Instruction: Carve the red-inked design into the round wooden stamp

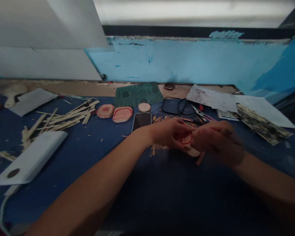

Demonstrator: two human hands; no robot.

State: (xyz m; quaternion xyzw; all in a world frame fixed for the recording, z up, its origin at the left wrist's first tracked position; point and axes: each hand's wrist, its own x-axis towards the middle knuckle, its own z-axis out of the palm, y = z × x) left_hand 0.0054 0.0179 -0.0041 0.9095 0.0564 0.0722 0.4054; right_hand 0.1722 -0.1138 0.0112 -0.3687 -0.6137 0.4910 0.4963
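Observation:
My left hand (166, 132) is closed around the far-left edge of a round wood slice (186, 141) with red markings drawn on its upper face. Curled into a fist, my right hand (215, 141) presses at the slice's right side; what its fingers hold, if anything, is hidden and slightly blurred. A strip of brown wood (200, 159) sticks out below the slice. Wood shavings (159, 119) lie scattered around both hands. Just behind my left wrist is a phone (141, 120) with a dark screen.
Two red-marked wood slices (122, 114) and a plain round slice (144, 107) stand left of centre, before green sandpaper (139, 95). Thin wooden sticks (66, 116) and a white corded device (36, 159) lie left. Scissors (199, 113), a black cord (173, 106) and papers (211, 98) are right.

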